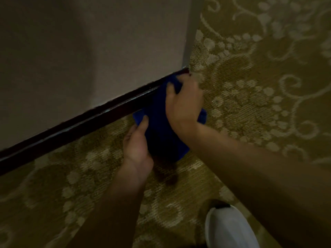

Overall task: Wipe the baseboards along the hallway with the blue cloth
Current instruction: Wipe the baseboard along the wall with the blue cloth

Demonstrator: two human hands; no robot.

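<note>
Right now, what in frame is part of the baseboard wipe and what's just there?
In the job:
blue cloth, pressed on the baseboard
baseboard, dark strip along the wall
right hand, on the cloth near the corner
left hand, gripping the cloth's lower edge

Just there:
patterned carpet
white shoe
wall

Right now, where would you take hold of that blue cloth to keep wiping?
Take the blue cloth at its upper bunched end against the baseboard, coming from above on the carpet side as the right hand does; the left hand steadies the loose lower edge.
</note>
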